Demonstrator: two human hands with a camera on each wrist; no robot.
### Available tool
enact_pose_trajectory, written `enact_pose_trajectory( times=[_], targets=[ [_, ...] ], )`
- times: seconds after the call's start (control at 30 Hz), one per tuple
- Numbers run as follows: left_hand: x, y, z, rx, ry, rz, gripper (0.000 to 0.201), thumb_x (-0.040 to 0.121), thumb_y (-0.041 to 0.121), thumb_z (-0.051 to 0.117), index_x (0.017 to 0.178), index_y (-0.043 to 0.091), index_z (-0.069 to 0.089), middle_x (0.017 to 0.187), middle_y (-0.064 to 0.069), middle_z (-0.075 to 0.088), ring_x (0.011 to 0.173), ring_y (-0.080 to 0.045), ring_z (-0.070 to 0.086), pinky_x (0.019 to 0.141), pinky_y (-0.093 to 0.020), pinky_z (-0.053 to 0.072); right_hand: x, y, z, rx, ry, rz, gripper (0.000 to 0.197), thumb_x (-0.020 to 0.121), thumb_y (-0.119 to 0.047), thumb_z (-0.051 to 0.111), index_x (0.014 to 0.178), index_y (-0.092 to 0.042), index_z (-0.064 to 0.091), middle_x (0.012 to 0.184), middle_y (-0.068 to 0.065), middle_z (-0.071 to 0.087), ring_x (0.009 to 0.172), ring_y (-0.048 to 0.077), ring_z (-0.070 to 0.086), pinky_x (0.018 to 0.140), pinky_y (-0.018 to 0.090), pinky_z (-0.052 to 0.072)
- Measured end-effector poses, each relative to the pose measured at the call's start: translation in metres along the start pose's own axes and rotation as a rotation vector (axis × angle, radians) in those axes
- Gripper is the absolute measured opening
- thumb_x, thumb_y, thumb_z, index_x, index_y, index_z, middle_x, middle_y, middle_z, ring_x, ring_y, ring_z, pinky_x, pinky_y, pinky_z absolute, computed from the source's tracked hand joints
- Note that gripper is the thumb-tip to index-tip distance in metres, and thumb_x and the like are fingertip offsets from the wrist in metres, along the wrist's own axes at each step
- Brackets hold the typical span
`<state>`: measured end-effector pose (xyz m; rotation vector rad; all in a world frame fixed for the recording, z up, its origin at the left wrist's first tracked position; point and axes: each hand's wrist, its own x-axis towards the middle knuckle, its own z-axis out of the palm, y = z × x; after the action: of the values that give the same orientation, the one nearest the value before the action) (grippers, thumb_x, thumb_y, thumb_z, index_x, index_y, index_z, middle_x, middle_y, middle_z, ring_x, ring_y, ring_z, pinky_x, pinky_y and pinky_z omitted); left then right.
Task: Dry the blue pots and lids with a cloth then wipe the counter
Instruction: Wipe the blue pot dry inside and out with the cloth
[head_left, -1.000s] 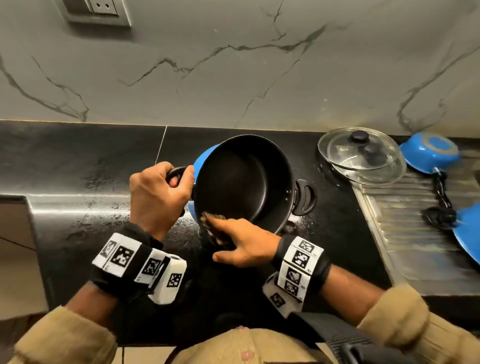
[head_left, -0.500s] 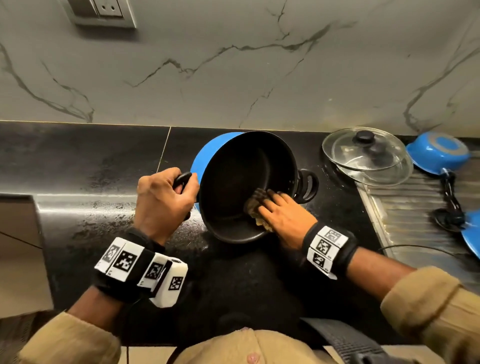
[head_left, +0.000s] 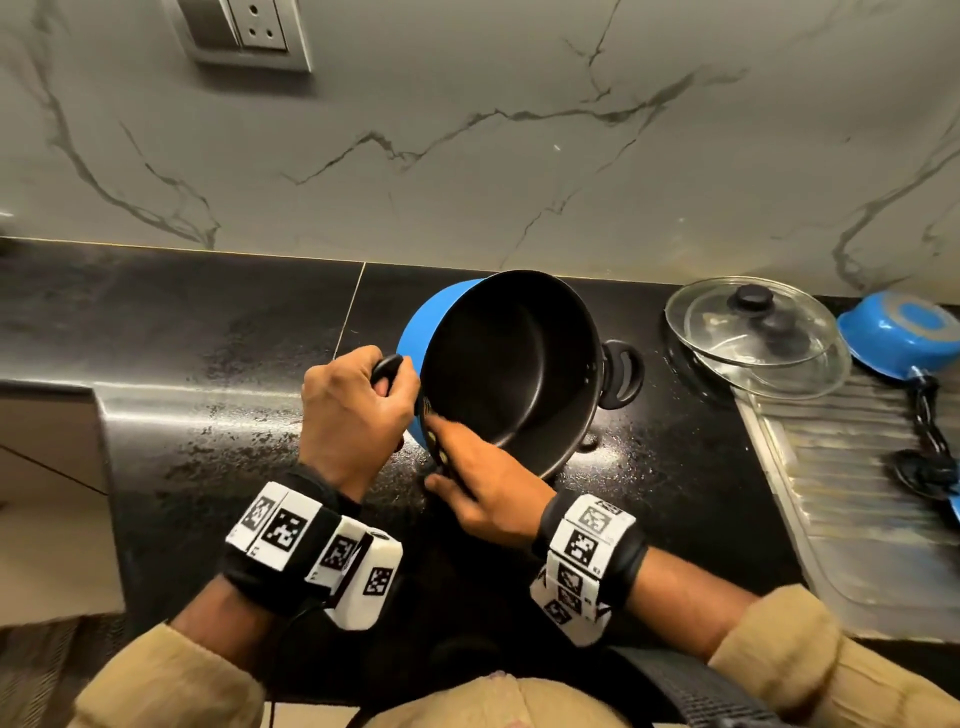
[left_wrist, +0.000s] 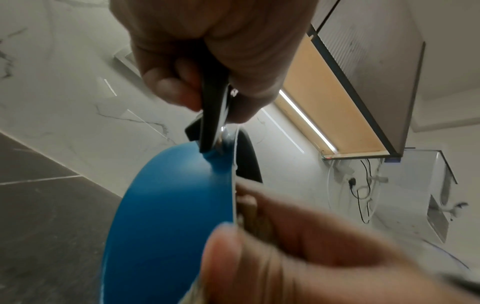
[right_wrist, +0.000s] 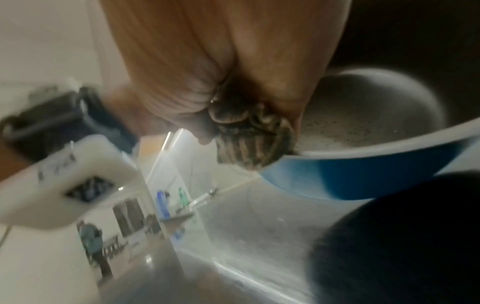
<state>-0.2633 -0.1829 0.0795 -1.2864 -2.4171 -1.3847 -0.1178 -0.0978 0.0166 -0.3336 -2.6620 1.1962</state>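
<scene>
A large blue pot (head_left: 511, 364) with a black inside is tilted on its side over the black counter (head_left: 208, 364), its mouth facing me. My left hand (head_left: 358, 415) grips its black left handle (left_wrist: 213, 107). My right hand (head_left: 478, 478) pinches a dark patterned cloth (right_wrist: 249, 139) over the near left rim of the pot (right_wrist: 363, 164), thumb outside and fingers inside. Two glass lids (head_left: 753, 327) with black knobs lie stacked to the right. A small blue pan (head_left: 898, 332) sits upside down at the far right.
A ribbed steel draining board (head_left: 852, 493) lies at the right with black pan handles (head_left: 930, 431) on it. The marble wall (head_left: 467, 130) with a socket (head_left: 249, 31) stands behind. The counter steps down at the left edge (head_left: 52, 395).
My right hand with the cloth has slid from the pot's right inner wall round to its near left rim. The pot has tipped a little further toward me; the left hand keeps its hold.
</scene>
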Motion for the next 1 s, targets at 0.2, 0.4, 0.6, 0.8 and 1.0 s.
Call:
enact_pose_trajectory(
  times=[0.2,0.4,0.6,0.8,1.0],
  targets=[
    [0.011,-0.019,-0.012,-0.003,-0.017,-0.042,0.041,0.087,0.016,0.069,0.054,0.004,0.048,0.044,-0.005,0.045,0.044,-0.023,0.043,0.046,-0.029,0.033,-0.029,0.06,-0.04,-0.604,-0.215,-0.065,0.062,0.084,-0.049,0.049,0.141,-0.025,0.047,0.134,-0.001,0.059,0.122,0.022,0.056,0.112,0.05,0.036],
    [0.011,-0.015,-0.008,-0.004,0.008,-0.07,0.04,0.088,0.018,0.068,0.057,0.003,0.049,0.047,-0.009,0.048,0.046,-0.028,0.049,0.047,-0.034,0.036,-0.024,0.064,-0.043,-0.616,-0.253,-0.053,0.058,0.078,-0.028,0.061,0.135,-0.014,0.053,0.127,0.006,0.06,0.112,0.029,0.058,0.098,0.042,0.047],
    [0.011,-0.005,0.0,-0.003,0.021,-0.057,0.036,0.089,0.02,0.067,0.06,0.002,0.055,0.05,-0.01,0.055,0.049,-0.031,0.054,0.054,-0.038,0.044,-0.003,0.018,-0.007,0.142,-0.013,-0.001,0.076,0.086,-0.028,0.074,0.151,-0.015,0.038,0.149,0.0,0.049,0.138,0.006,0.043,0.115,0.027,0.034],
    [0.01,-0.009,-0.001,0.01,0.018,-0.079,0.038,0.088,0.019,0.068,0.058,0.003,0.051,0.048,-0.007,0.051,0.047,-0.029,0.052,0.051,-0.033,0.04,-0.013,0.019,-0.003,0.061,-0.008,-0.027,0.066,0.093,-0.024,0.063,0.153,-0.025,0.034,0.152,-0.002,0.045,0.141,0.007,0.038,0.119,0.042,0.029],
    [0.01,-0.013,-0.005,0.008,0.0,-0.055,0.04,0.089,0.018,0.069,0.056,0.007,0.048,0.046,-0.001,0.046,0.044,-0.017,0.045,0.046,-0.022,0.033,-0.042,0.075,-0.053,-0.873,-0.219,-0.175,0.071,0.076,-0.032,0.064,0.144,-0.031,0.044,0.131,-0.002,0.058,0.124,0.022,0.054,0.111,0.067,0.022]
  ],
)
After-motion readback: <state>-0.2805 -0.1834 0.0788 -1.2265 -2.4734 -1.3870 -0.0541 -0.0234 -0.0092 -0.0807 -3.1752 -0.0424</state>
